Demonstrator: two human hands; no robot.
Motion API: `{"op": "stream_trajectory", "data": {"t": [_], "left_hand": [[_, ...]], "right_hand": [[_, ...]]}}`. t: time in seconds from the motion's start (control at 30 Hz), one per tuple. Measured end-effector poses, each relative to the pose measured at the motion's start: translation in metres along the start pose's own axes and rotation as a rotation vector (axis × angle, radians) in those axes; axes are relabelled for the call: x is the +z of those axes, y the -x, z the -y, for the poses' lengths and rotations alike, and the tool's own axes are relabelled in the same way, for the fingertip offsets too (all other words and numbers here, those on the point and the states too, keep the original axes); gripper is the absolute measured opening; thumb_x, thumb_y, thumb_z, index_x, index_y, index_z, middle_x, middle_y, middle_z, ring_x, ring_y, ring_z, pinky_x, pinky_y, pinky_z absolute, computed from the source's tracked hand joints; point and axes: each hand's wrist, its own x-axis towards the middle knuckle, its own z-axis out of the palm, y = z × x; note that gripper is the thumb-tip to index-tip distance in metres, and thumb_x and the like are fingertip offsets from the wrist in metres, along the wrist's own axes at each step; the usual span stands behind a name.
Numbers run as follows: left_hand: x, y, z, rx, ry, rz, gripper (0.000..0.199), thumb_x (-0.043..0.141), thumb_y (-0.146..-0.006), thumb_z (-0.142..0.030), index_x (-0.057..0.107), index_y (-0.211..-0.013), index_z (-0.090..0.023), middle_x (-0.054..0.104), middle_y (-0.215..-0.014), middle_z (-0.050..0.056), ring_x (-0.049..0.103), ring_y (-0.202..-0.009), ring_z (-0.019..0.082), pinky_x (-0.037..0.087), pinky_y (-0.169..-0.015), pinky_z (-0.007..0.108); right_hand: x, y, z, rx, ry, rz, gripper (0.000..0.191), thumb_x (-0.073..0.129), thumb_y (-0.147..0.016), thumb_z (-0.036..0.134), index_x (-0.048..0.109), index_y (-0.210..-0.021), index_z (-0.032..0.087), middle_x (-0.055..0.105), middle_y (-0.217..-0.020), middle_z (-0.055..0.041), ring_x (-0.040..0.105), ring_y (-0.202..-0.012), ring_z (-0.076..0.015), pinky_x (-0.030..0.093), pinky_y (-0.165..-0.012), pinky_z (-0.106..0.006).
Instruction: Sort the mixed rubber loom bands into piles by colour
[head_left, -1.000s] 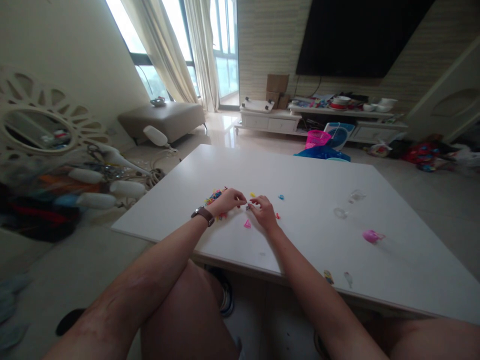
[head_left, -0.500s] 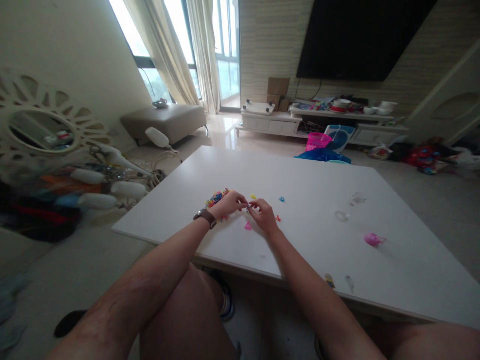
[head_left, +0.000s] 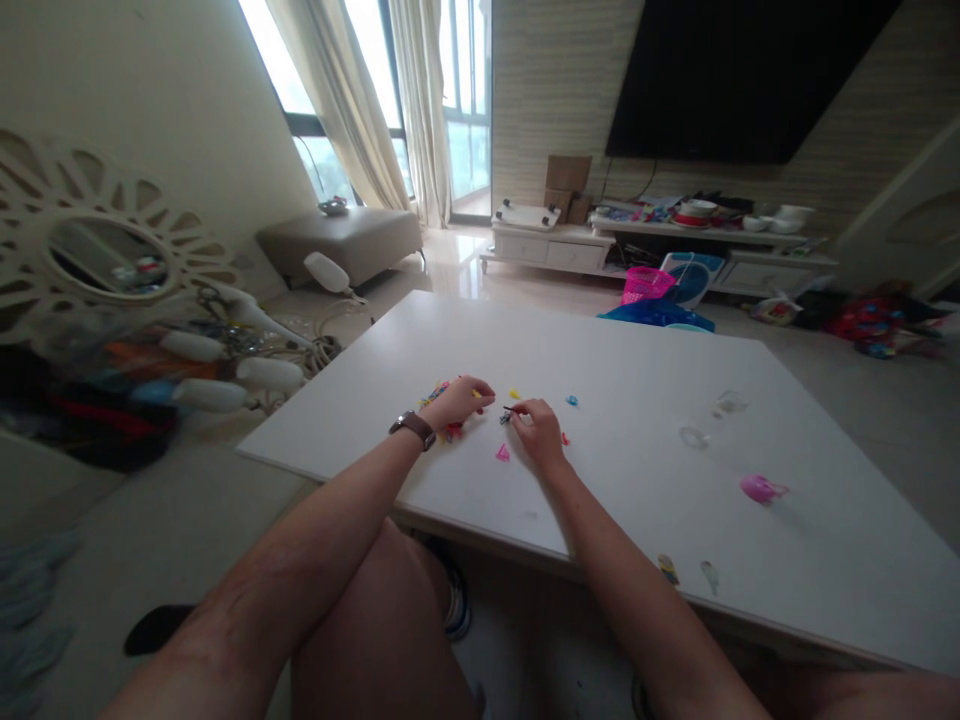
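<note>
My left hand, with a watch on the wrist, hovers beside a pile of small colourful plastic pieces and partly covers it. Its fingers are drawn together; a bit of yellow shows by them, but what they hold is unclear. Slightly apart from it, my right hand pinches a small dark piece between thumb and finger. Around the hands lie a pink triangular piece, a yellow piece, a blue piece and a red piece.
Farther right on the white table are a pink egg-shaped toy, a clear ring and a clear plastic item. A small yellow figure lies near the front edge. White lamp shades stand left of the table.
My hands, which were meeting fingertip to fingertip, have parted a little. The dark piece now shows in my right hand. The whole view has shifted slightly.
</note>
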Motion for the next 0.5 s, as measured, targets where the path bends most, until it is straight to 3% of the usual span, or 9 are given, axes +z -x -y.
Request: {"op": "stream_trajectory", "data": {"t": [0.17, 0.27, 0.37, 0.5], "left_hand": [[-0.027, 0.005, 0.014, -0.095, -0.075, -0.208, 0.023, 0.068, -0.073, -0.030, 0.078, -0.087, -0.014, 0.075, -0.083, 0.007, 0.065, -0.074, 0.017, 0.049, -0.068, 0.024], [-0.036, 0.012, 0.020, -0.197, -0.126, -0.093, 0.018, 0.072, -0.066, -0.028, 0.078, -0.077, -0.015, 0.070, -0.066, 0.002, 0.058, -0.059, 0.014, 0.044, -0.056, 0.023], [-0.034, 0.017, 0.023, -0.246, -0.166, 0.047, 0.015, 0.077, -0.057, -0.025, 0.077, -0.069, -0.017, 0.065, -0.056, -0.001, 0.051, -0.050, 0.012, 0.037, -0.048, 0.022], [-0.026, 0.017, 0.022, -0.220, -0.221, 0.056, 0.005, 0.077, -0.055, -0.018, 0.073, -0.058, -0.017, 0.064, -0.054, 0.001, 0.052, -0.052, 0.013, 0.036, -0.048, 0.022]], "right_hand": [[0.004, -0.001, -0.006, 0.016, 0.150, 0.026, 0.006, 0.065, -0.084, 0.021, 0.071, -0.083, 0.022, 0.066, -0.090, -0.0083, 0.054, -0.096, -0.0269, 0.045, -0.088, -0.040], [0.005, -0.001, -0.008, 0.014, 0.159, 0.019, 0.006, 0.065, -0.083, 0.022, 0.071, -0.086, 0.022, 0.065, -0.090, -0.0085, 0.053, -0.095, -0.0271, 0.045, -0.088, -0.041], [0.005, -0.001, -0.009, 0.015, 0.140, 0.003, 0.007, 0.064, -0.082, 0.021, 0.070, -0.086, 0.022, 0.065, -0.090, -0.0084, 0.053, -0.094, -0.0269, 0.045, -0.088, -0.041], [0.005, -0.001, -0.010, 0.018, 0.126, -0.001, 0.006, 0.064, -0.082, 0.020, 0.069, -0.084, 0.021, 0.064, -0.089, -0.0084, 0.053, -0.093, -0.0269, 0.046, -0.087, -0.041]]}}
